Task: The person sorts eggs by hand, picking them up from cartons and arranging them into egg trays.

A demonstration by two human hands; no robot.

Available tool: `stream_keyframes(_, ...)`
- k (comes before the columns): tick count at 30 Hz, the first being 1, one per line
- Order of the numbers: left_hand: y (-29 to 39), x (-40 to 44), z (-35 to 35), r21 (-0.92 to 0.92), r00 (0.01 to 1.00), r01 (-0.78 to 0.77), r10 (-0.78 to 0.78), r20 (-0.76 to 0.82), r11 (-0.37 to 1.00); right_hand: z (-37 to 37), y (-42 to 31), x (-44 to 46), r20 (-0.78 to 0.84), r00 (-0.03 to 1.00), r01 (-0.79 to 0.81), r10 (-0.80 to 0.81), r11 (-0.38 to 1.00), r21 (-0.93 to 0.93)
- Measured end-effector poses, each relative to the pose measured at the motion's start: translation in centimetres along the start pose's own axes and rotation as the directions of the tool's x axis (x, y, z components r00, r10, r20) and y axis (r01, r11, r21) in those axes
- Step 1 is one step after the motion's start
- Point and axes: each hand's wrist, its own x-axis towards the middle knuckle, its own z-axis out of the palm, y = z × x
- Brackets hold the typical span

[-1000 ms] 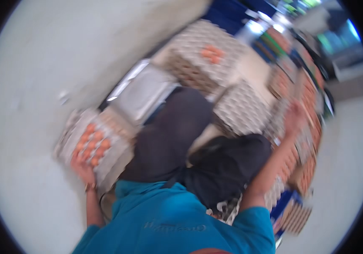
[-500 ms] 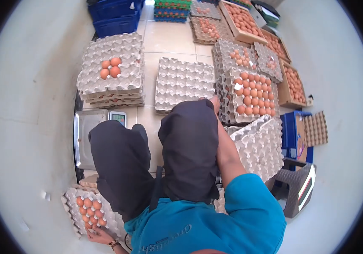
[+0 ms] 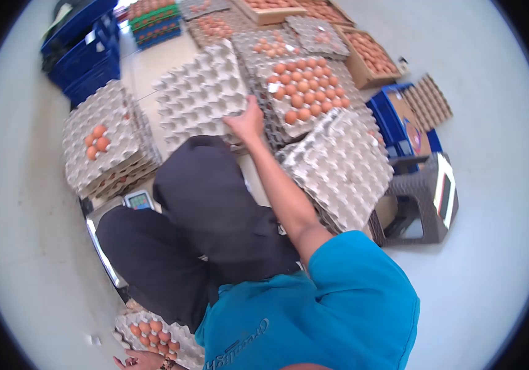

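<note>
My right hand (image 3: 247,121) grips the near right corner of a grey egg tray (image 3: 199,92) that has no eggs in it. The tray lies beyond my knees, its underside hidden. At the lower left, my left hand (image 3: 141,360) is open, fingers apart, beside a grey tray (image 3: 185,346) that carries several brown eggs (image 3: 153,333). Right of my right hand stands a stack topped by a tray full of brown eggs (image 3: 309,86). A slanted pile of eggless trays (image 3: 341,172) leans nearer to me.
A tray stack (image 3: 101,139) with several eggs on top stands left, near a scale (image 3: 139,200). Blue crates (image 3: 92,55) are at the far left. Wooden boxes of eggs (image 3: 372,55) line the far right. A dark stool (image 3: 418,203) is at my right.
The view has swung, shifting the scene. My right hand, mostly hidden behind my knee before, now shows on the tray's corner. My left hand has come away from the eggs, fingers spread.
</note>
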Motion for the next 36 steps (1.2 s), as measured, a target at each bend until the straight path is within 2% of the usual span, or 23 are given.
stream_keyframes(3,3.4,0.8,1.2,-0.148,0.999,-0.044,0.041,-0.022,0.988,-3.0,-1.6,-2.4,-0.226,0.973,0.062,-0.042,0.995,0.083)
stream_keyframes(7,5.4,1.1,3.5,-0.250,0.992,-0.111,0.124,0.037,0.962,-10.0,-1.7,-4.0,-0.410,0.897,0.338,-0.164,0.853,0.397)
stream_keyframes(8,5.7,1.1,3.8,-0.270,0.989,-0.123,0.139,0.041,0.955,-11.3,-0.4,-4.1,-0.503,0.852,0.347,-0.146,0.877,0.333)
stream_keyframes(10,6.4,1.1,4.8,-0.309,0.986,-0.137,0.158,0.044,0.941,-16.8,1.1,-5.1,-0.415,0.908,0.246,-0.050,0.867,0.434)
stream_keyframes(12,7.2,1.0,6.1,-0.354,0.984,-0.145,0.171,0.043,0.924,-22.6,0.7,-7.5,-0.394,0.908,0.030,0.139,0.920,0.392)
stream_keyframes(14,7.8,1.0,7.5,-0.393,0.982,-0.149,0.181,0.045,0.907,-26.6,6.4,-7.3,-0.495,0.864,0.039,0.093,0.968,0.249)
stream_keyframes(17,7.4,1.2,8.6,-0.425,0.978,-0.162,0.202,0.050,0.891,-31.8,11.0,-10.1,-0.368,0.865,-0.167,0.342,0.886,0.432)
stream_keyframes(18,6.7,1.6,8.5,-0.418,0.979,-0.168,0.202,0.038,0.893,-33.3,15.4,-10.4,-0.306,0.879,-0.218,0.366,0.879,0.424)
stream_keyframes(19,5.2,2.0,8.8,-0.464,0.978,-0.114,0.181,0.103,0.878,-33.3,14.4,-12.1,-0.329,0.847,-0.243,0.418,0.854,0.459)
stream_keyframes(20,6.2,1.9,8.2,-0.472,0.982,-0.067,0.141,0.122,0.879,-34.1,17.4,-12.7,-0.175,0.906,-0.240,0.386,0.807,0.540)
stream_keyframes(22,9.2,2.2,9.7,-0.523,0.987,-0.004,0.087,0.135,0.852,-33.4,17.9,-14.6,-0.189,0.845,-0.362,0.500,0.796,0.485)
stream_keyframes(24,11.6,3.0,10.5,-0.589,0.987,0.047,0.054,0.154,0.806,-32.6,20.3,-15.0,-0.226,0.819,-0.415,0.527,0.817,0.399)
stream_keyframes(25,13.4,3.8,10.9,-0.633,0.984,0.080,0.042,0.175,0.770,-32.2,20.6,-14.7,-0.334,0.766,-0.517,0.549,0.835,0.188)
stream_keyframes(26,14.5,4.5,11.6,-0.694,0.982,0.100,0.043,0.185,0.713,-31.9,20.8,-14.5,-0.454,0.713,-0.608,0.534,0.793,-0.023)
stream_keyframes(27,15.7,5.4,12.6,-0.752,0.979,0.117,0.050,0.196,0.648,-31.3,20.9,-14.0,-0.575,0.664,-0.687,0.479,0.695,-0.214)
stream_keyframes(29,20.2,6.9,13.8,-0.809,0.984,0.097,0.066,0.165,0.579,-29.7,17.3,-13.5,-0.717,0.693,-0.540,0.076,0.713,-0.447)
stream_keyframes(30,22.4,7.4,14.4,-0.827,0.974,0.081,0.131,0.183,0.556,-29.1,14.8,-13.2,-0.732,0.667,-0.470,-0.140,0.683,-0.559)
stream_keyframes(32,27.5,8.0,15.4,-0.854,0.930,0.025,0.301,0.211,0.520,-28.5,9.1,-11.5,-0.624,0.684,-0.212,-0.378,0.715,-0.666)
stream_keyframes(34,33.2,7.7,16.0,-0.916,0.814,0.087,0.503,0.292,0.391,-27.5,6.2,-8.4,-0.473,0.702,0.184,-0.532,0.778,-0.601)
stream_keyframes(35,35.9,7.4,16.5,-0.926,0.755,0.072,0.586,0.294,0.371,-25.7,3.3,-7.0,-0.457,0.771,0.294,-0.444,0.884,-0.362)
stream_keyframes(36,38.5,7.1,17.2,-0.935,0.687,0.062,0.665,0.294,0.348,-23.3,0.1,-5.7,-0.409,0.838,0.355,-0.361,0.930,-0.092)
